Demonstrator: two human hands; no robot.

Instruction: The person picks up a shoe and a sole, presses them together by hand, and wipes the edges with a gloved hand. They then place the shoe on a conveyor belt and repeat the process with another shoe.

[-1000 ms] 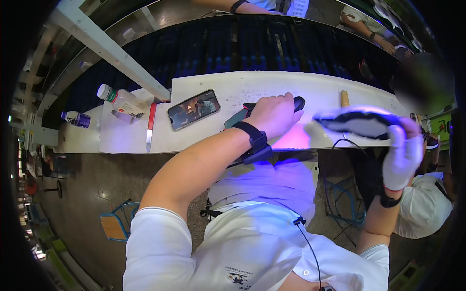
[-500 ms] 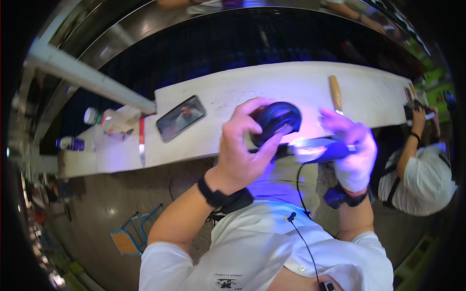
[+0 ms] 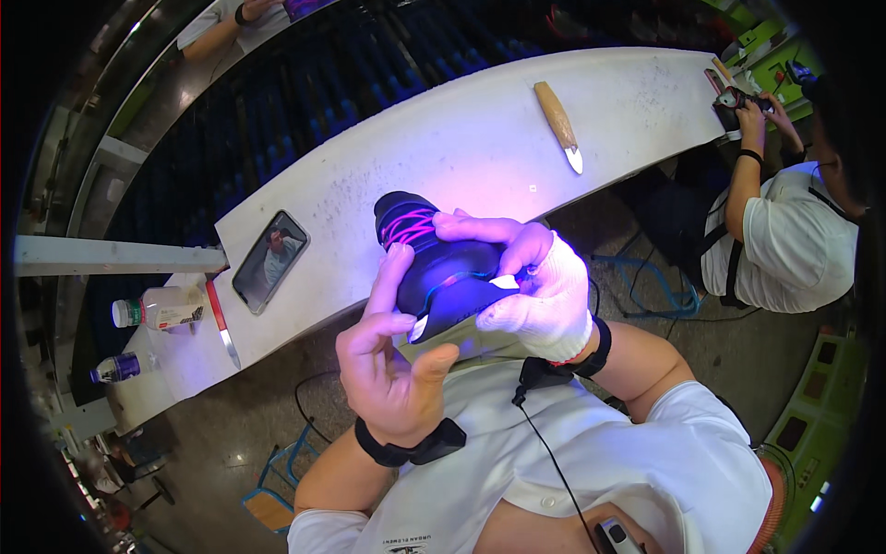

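Note:
A black shoe with bright pink laces hangs at the table's near edge, its laced end pointing away from me. Along its near end runs a dark curved piece with white ends; I cannot tell whether this is joined to the shoe. My left hand is bare, its fingers bent against the shoe's left side and the thumb standing apart. On the other side my right hand, in a white glove with bare fingertips, grips the shoe, fingers along the top and thumb at the near end.
On the white table lie a phone, a red-handled knife and a wooden-handled knife. Two bottles stand at the left, one clear, one purple-labelled. A co-worker sits at the right, near a blue stool.
The right hand has come in from the right and now holds the shoe together with the left. The shoe has turned, showing its pink laces. The view has shifted and rotated.

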